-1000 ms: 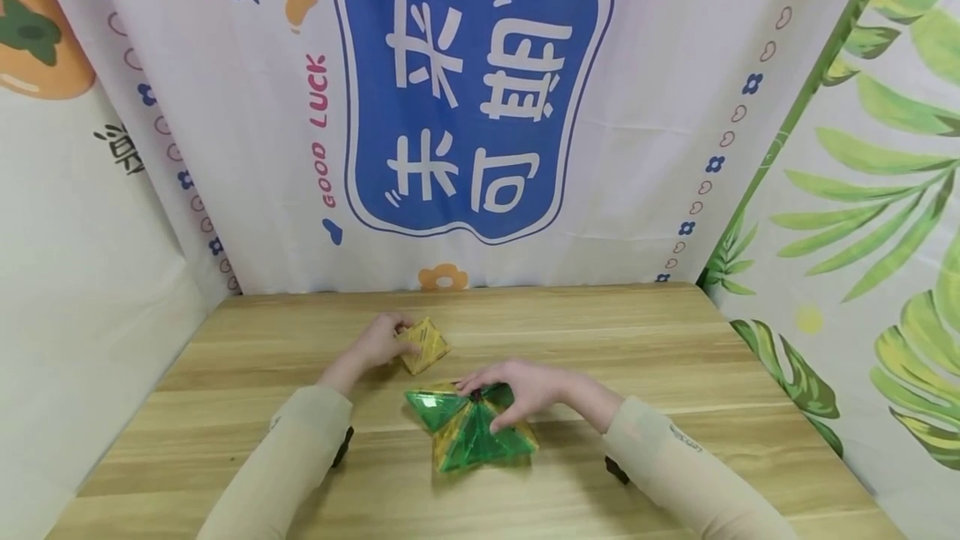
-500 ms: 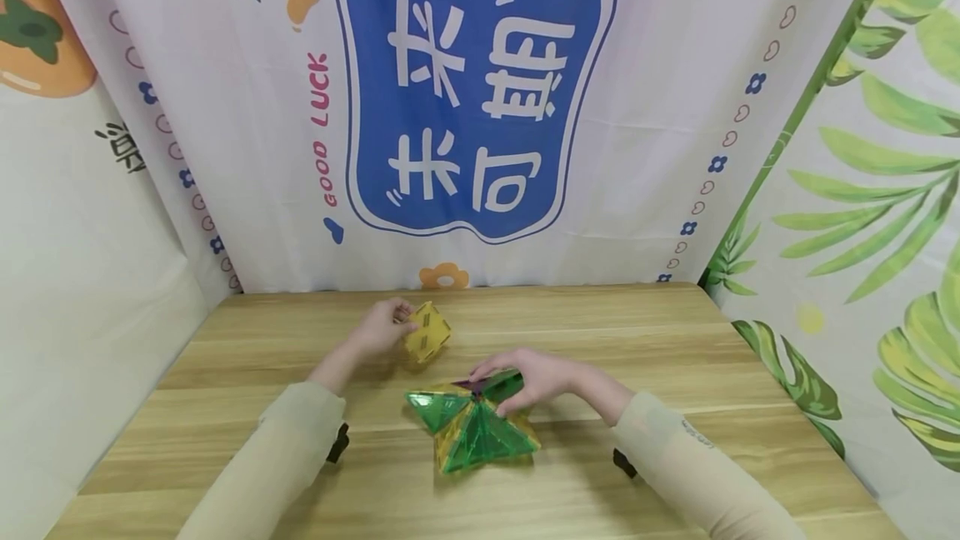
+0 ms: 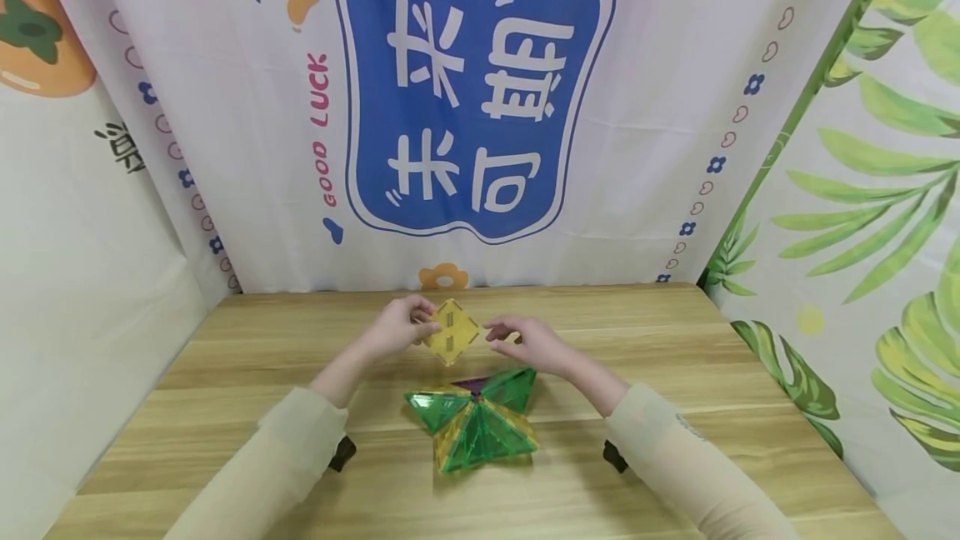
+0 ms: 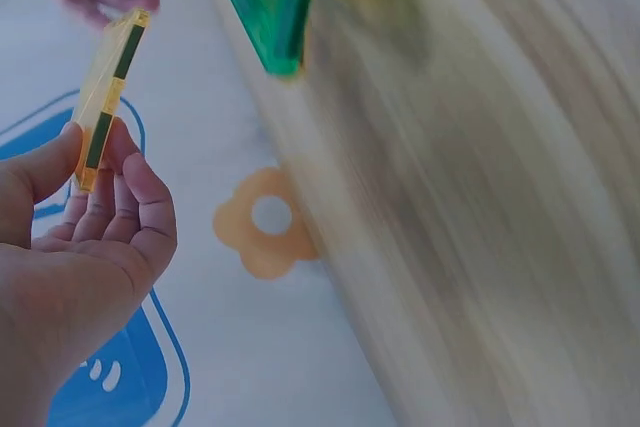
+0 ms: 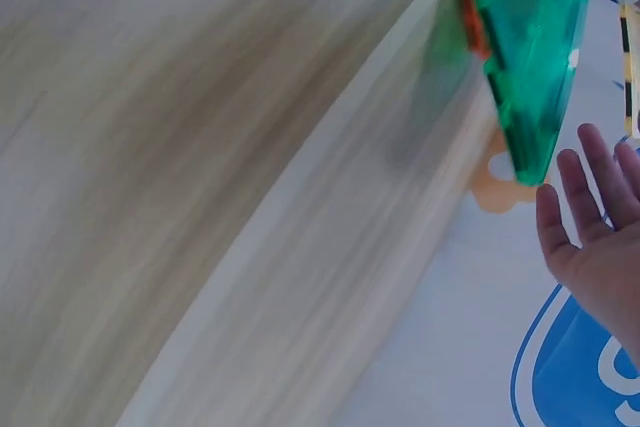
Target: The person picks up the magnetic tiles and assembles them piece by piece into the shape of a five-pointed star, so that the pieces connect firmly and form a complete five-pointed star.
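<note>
My left hand point(image 3: 401, 328) pinches a translucent yellow square magnetic tile point(image 3: 454, 333) between thumb and fingers, raised upright on one corner towards the table's back. In the left wrist view the tile point(image 4: 108, 97) appears nearly edge-on, dark magnet strips along its side. My right hand point(image 3: 534, 345) is close by the tile's right corner, fingers loosely bent and holding nothing; the right wrist view shows its fingers point(image 5: 583, 192) spread. Nearer the body sits a star-shaped build of magnetic tiles point(image 3: 486, 440), green and yellow with a purple piece at the back, its points sloping up to a centre.
The wooden table point(image 3: 637, 407) extends around the build on all sides. A printed white cloth point(image 3: 652, 148) hangs right behind its back edge, with more patterned cloth point(image 3: 862, 215) on the right side.
My left hand has lifted the yellow tile off the table and carried it right. My right hand has left the star-shaped build and moved up beside the tile.
</note>
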Available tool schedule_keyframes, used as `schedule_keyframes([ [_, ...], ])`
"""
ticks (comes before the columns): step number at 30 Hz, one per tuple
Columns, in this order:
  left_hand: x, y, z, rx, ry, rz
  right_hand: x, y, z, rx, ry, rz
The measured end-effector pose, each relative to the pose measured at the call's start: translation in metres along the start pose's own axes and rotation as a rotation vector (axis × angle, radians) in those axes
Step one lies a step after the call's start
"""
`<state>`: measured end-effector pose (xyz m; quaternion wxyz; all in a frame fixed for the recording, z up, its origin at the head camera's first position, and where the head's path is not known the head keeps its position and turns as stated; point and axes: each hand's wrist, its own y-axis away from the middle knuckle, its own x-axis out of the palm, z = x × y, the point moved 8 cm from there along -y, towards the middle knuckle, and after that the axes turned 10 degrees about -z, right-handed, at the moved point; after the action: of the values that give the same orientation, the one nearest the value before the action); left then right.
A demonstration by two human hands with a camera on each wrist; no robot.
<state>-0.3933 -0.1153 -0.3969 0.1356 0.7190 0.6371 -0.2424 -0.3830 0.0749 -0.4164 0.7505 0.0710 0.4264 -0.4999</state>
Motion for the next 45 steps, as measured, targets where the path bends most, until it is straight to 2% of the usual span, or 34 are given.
schedule_keyframes([
  [6, 0.012, 0.003, -0.003, -0.003, 0.046, 0.007, 0.003, -0.009, -0.004, 0.159, -0.132, -0.078],
  [10, 0.019, 0.003, -0.002, -0.008, 0.065, 0.018, 0.004, -0.012, -0.008, 0.233, -0.222, -0.112],
  [13, 0.024, 0.002, 0.002, -0.010, 0.077, 0.028, 0.007, -0.011, -0.011, 0.279, -0.275, -0.115],
  [18, 0.033, 0.000, 0.010, 0.012, 0.097, 0.069, 0.014, -0.009, -0.018, 0.328, -0.325, -0.065],
  [24, 0.047, 0.001, 0.021, 0.022, 0.155, 0.154, 0.025, -0.008, -0.028, 0.326, -0.286, 0.063],
  [28, 0.055, 0.003, 0.026, -0.023, 0.177, 0.192, 0.030, -0.009, -0.031, 0.297, -0.270, 0.125],
  [31, 0.059, 0.002, 0.032, -0.043, 0.153, 0.207, 0.032, -0.009, -0.032, 0.283, -0.276, 0.152],
  [36, 0.061, 0.000, 0.039, -0.033, 0.098, 0.211, 0.037, -0.007, -0.034, 0.294, -0.272, 0.196],
  [42, 0.069, 0.001, 0.048, -0.098, 0.101, 0.242, 0.042, -0.006, -0.038, 0.296, -0.177, 0.225],
  [45, 0.073, 0.002, 0.052, -0.145, 0.124, 0.246, 0.044, -0.006, -0.039, 0.263, -0.118, 0.231],
])
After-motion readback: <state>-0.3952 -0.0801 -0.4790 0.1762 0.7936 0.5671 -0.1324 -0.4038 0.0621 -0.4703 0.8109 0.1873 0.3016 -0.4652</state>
